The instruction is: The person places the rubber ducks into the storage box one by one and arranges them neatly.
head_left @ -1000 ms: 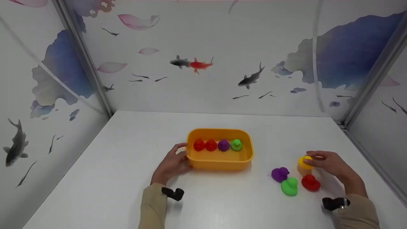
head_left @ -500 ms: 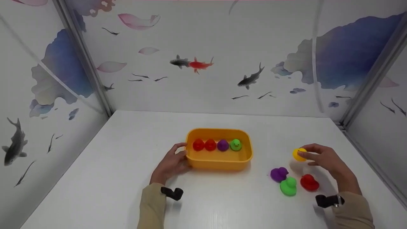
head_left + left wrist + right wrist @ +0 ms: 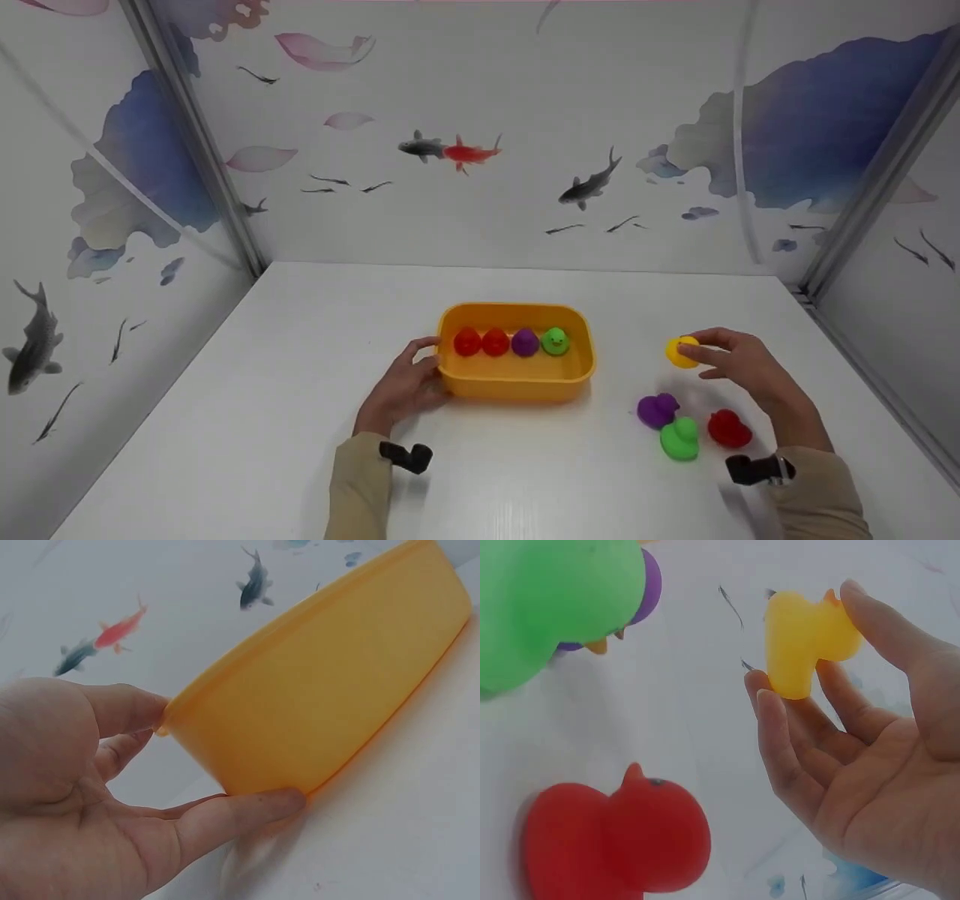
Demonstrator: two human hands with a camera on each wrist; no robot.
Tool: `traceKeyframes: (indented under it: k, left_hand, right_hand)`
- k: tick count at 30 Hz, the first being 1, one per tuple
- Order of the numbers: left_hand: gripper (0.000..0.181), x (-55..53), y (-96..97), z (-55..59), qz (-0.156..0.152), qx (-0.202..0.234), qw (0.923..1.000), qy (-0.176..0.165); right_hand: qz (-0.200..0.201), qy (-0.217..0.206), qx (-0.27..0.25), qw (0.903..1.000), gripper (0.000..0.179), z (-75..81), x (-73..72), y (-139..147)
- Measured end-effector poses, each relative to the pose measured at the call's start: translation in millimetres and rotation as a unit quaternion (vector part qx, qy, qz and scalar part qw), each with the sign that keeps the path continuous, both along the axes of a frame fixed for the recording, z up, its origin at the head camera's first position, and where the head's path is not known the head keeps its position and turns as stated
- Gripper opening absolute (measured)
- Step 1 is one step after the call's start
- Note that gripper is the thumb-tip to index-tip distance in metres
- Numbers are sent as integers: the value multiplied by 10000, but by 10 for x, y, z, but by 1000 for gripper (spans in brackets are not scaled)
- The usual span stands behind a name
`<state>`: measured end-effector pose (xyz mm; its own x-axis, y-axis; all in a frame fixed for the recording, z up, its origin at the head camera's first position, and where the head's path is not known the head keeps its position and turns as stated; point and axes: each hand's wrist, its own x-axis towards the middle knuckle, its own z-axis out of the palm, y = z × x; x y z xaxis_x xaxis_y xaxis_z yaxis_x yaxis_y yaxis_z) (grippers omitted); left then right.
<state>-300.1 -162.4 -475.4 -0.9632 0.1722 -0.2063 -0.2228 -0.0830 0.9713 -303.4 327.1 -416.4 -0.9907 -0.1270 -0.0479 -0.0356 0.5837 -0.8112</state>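
Observation:
My left hand [image 3: 405, 382] holds the left end of a yellow plastic bin [image 3: 517, 389], fingertips at its rim and thumb along the lower near wall, as the left wrist view shows. Inside the bin, two red toy ducks [image 3: 481, 342], a purple duck [image 3: 525, 342] and a green duck [image 3: 555, 341] stand in a row. Off to the right, my right hand [image 3: 742, 366] pinches a yellow rubber duck [image 3: 682, 352] by its head above the table. The right wrist view has this yellow duck [image 3: 802, 645] between thumb and fingers.
Below the right hand, a purple duck [image 3: 658, 410], a green duck [image 3: 680, 439] and a red duck [image 3: 729, 428] lie on the white table [image 3: 525, 480]. Painted panels with metal corner posts [image 3: 877, 150] enclose the table at the back and sides.
My right hand has lifted the yellow duck off the table and carried it left and away from me, towards the bin. The left hand and the bin have stayed in place.

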Motion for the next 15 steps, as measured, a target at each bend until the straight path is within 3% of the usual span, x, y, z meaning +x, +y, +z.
traceKeyframes:
  k: [15]
  left_hand:
    - [44,-4,-3,7,-60,187,9998,0]
  right_hand:
    - [-44,-408,-283,9988,67,12,-47,-412]
